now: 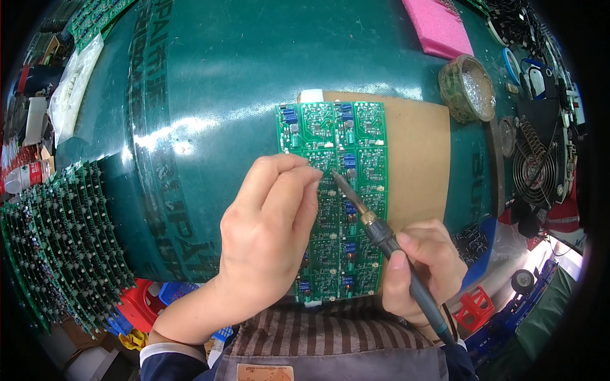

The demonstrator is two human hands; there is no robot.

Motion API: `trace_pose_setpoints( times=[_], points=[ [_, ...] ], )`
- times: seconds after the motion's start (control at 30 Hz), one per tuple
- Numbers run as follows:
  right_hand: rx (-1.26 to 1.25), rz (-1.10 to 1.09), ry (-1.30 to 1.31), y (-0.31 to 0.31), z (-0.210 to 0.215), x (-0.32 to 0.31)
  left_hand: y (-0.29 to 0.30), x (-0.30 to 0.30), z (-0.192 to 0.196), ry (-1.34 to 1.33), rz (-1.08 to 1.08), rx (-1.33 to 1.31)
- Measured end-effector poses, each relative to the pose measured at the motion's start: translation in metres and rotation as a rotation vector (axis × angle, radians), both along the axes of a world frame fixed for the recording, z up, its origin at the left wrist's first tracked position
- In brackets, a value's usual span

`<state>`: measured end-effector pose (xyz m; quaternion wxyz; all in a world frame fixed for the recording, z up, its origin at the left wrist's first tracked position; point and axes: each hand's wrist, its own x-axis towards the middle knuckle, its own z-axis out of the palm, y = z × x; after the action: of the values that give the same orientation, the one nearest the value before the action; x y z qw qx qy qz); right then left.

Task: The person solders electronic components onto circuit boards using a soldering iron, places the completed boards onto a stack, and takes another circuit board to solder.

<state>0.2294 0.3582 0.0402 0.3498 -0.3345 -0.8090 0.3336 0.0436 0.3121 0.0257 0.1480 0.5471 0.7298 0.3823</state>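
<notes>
From the head camera I had the green circuit board panel (333,197) right in the middle of the picture, lying flat on a brown cardboard sheet (416,159) that sat on the dark green work mat (254,70). The left hand (270,235) came in from below and lay over the panel's left half, its thumb and forefinger pinched together at a spot near the panel's middle; whatever they pinched was too small for me to make out. The right hand (422,267) was clenched around the dark handle of a soldering iron (381,235), held like a pen, the shaft slanting up and to the left. Its metal tip met the board just beside the left fingertips, touching or all but touching them. Off to the left I saw a big stack of green boards (60,241) standing on edge in rows. Up at the top right lay a pink foam block (438,25), and just below it a round tin (470,89) with shiny solder scraps inside. Farther right stood a small fan (537,174) with a wire grille. At the bottom edge, between the forearms, I caught a striped apron (330,330).
</notes>
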Motion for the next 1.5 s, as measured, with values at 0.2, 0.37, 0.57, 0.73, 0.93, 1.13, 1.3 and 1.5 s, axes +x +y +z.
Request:
trace_pose_setpoints(
  times=[0.2,0.37,0.57,0.73,0.93,1.13,1.3,1.5],
  points=[
    [0.028,-0.001,0.01,-0.001,-0.001,-0.001,0.001,-0.002,-0.001,0.033,-0.024,-0.025],
    [-0.009,-0.019,0.012,-0.002,0.005,0.002,-0.001,-0.002,0.009,0.102,-0.034,-0.093],
    [0.226,-0.447,0.004,0.025,-0.012,0.042,-0.008,-0.005,0.009,0.146,-0.045,-0.182],
    [0.132,-0.681,-0.055,0.084,-0.035,0.069,-0.018,0.007,0.015,0.134,0.021,-0.079],
    [0.189,-0.327,0.059,0.002,-0.015,0.047,-0.037,0.018,0.008,-0.004,-0.032,-0.093],
    [0.042,0.003,0.039,-0.035,0.003,0.026,-0.041,0.024,-0.005,0.118,0.032,-0.047],
    [-0.011,-0.042,0.018,-0.041,-0.003,0.024,-0.039,0.025,-0.008,0.12,0.029,-0.03],
    [0.041,-0.017,0.013,-0.041,-0.004,0.022,-0.037,0.027,-0.008,0.134,0.053,-0.01]
  ],
)
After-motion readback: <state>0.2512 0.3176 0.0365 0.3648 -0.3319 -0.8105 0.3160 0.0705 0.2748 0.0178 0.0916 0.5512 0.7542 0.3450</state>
